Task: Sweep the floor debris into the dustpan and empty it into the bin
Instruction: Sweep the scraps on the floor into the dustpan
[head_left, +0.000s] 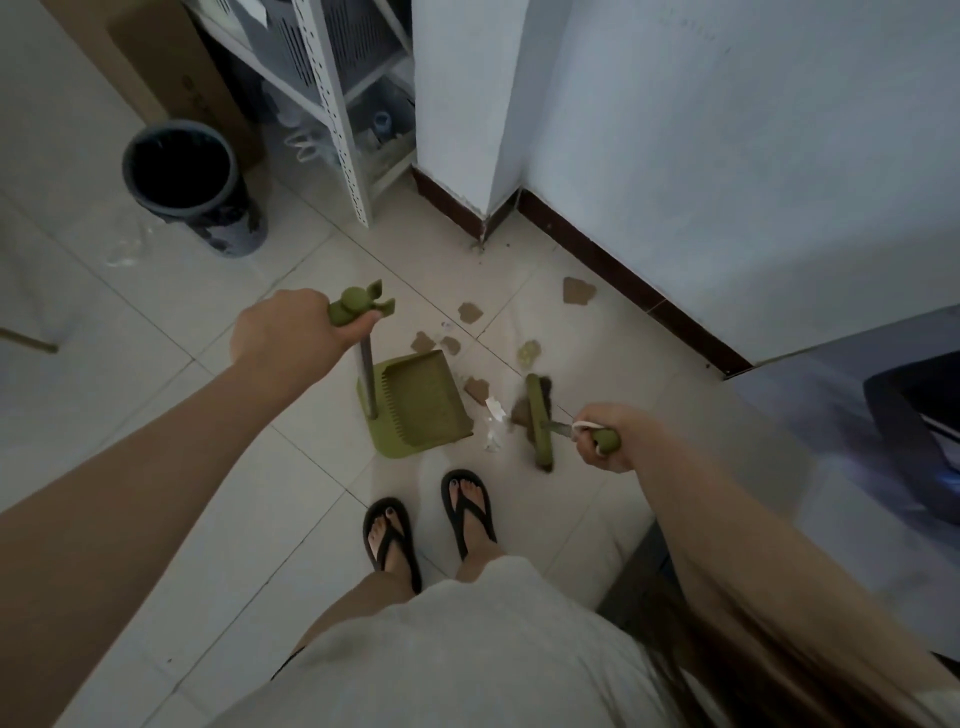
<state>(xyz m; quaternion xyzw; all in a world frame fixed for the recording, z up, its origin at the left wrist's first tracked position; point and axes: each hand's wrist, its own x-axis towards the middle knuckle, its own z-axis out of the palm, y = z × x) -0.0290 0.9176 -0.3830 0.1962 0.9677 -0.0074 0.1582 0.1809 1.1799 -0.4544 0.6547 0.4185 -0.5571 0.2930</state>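
A green dustpan stands on the tiled floor in front of my feet, its mouth facing right. My left hand grips the top of its upright handle. My right hand holds the green broom's handle, and the broom head rests on the floor just right of the pan. Several brown scraps of debris and white bits lie scattered between the pan and the wall. The round grey bin, lined in black, stands at the upper left.
A white metal shelf rack with baskets stands behind the bin, and a cardboard box leans beside it. A white wall corner with a dark skirting board runs along the right. A dark appliance sits at the right edge.
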